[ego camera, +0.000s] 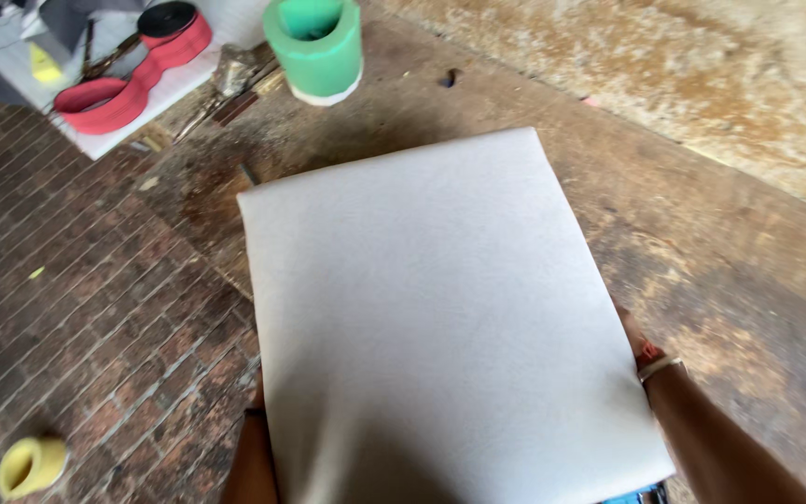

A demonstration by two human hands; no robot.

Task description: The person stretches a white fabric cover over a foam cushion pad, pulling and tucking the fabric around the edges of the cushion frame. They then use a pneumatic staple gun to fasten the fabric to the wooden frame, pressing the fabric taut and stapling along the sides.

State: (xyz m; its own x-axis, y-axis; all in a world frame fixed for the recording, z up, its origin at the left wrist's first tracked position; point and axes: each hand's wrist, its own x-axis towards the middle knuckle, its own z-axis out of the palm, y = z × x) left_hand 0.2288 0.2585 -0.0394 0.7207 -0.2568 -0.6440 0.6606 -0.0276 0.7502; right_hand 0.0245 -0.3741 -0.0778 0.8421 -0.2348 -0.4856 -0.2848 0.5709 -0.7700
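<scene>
Over the brick floor (76, 280) I hold a white padded board (431, 317) flat in front of me, my left hand (258, 397) under its left edge and my right hand (634, 341) at its right edge, both mostly hidden yet gripping it, forearms reaching forward.

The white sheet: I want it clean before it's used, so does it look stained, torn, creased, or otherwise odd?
Nothing stands out on the white sheet: its visible face is plain and flat, with no stains, tears or creases. The left hand and right hand grip its side edges. Its near edge runs out of view.
</scene>
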